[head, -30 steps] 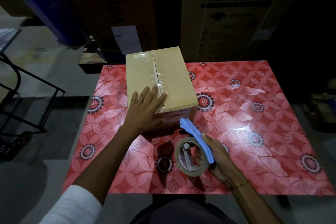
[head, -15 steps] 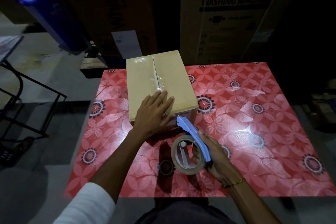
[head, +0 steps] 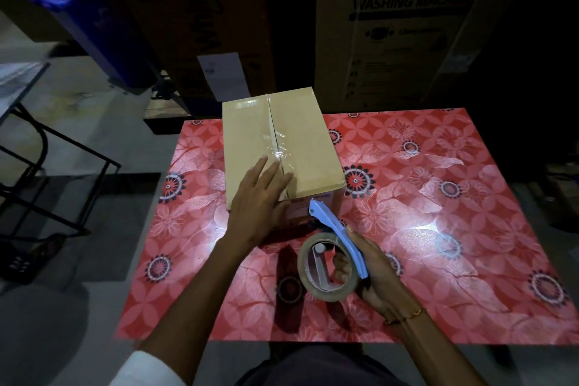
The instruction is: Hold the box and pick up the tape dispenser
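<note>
The cardboard box (head: 282, 147) stands on the red flowered worktop (head: 438, 229), its flaps closed and clear tape (head: 277, 147) running along the top seam. The left hand (head: 260, 200), its grip released, lies flat with straight fingers on the box's near top edge, beside the seam. Just in front of the box, the right hand (head: 372, 273) has its grip clenched round the blue handle of a tape dispenser (head: 329, 257), whose nose touches the box's near face, its roll hanging below

One box (head: 282, 147), one tape dispenser (head: 332, 247), two hands (head: 257, 207)
</note>
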Motion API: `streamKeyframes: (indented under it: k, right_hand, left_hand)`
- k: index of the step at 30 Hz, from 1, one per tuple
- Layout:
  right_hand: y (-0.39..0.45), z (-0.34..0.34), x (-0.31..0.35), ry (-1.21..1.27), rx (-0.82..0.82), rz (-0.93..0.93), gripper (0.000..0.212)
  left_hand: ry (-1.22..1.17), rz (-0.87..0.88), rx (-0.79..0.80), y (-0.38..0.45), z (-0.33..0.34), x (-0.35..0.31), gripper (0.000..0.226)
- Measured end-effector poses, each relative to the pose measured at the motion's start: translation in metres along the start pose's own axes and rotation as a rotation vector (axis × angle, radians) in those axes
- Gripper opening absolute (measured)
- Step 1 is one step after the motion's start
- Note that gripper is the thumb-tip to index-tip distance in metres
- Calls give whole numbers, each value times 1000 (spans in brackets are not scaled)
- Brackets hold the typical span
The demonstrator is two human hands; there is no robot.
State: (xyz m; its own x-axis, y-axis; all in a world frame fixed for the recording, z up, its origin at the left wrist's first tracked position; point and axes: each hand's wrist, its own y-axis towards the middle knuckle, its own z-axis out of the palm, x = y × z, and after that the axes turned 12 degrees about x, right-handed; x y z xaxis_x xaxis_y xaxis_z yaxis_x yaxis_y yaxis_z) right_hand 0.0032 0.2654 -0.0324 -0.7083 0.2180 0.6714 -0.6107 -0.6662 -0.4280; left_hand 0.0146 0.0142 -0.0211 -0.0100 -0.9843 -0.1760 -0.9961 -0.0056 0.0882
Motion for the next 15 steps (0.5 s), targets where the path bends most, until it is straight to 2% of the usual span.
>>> streamKeyframes:
  k: [3, 5, 6, 9, 11, 15]
  right_hand:
    - [2, 4, 5, 77, 3, 22, 43]
    - [0, 10, 11, 155, 29, 33, 36]
    - [-2, 13, 15, 185, 41, 37, 33]
    - [-2, 12, 22, 271, 125, 50, 32]
    - [-1, 10, 24, 315, 197, 61, 49]
    - [1, 8, 25, 357, 238, 102, 56]
  left_hand:
    - [-165, -97, -175, -14, -7, -29, 36]
    - [-391, -158, -249, -26, -8, -45, 30]
    - [-565, -183, -231, -32, -9, -52, 30]
    - [-1248, -316, -4, -44, -22, -69, 31]
    - [-1603, -378, 137, -48, -29, -80, 33]
    - [-1793, -345, 299, -48, -32, -96, 48]
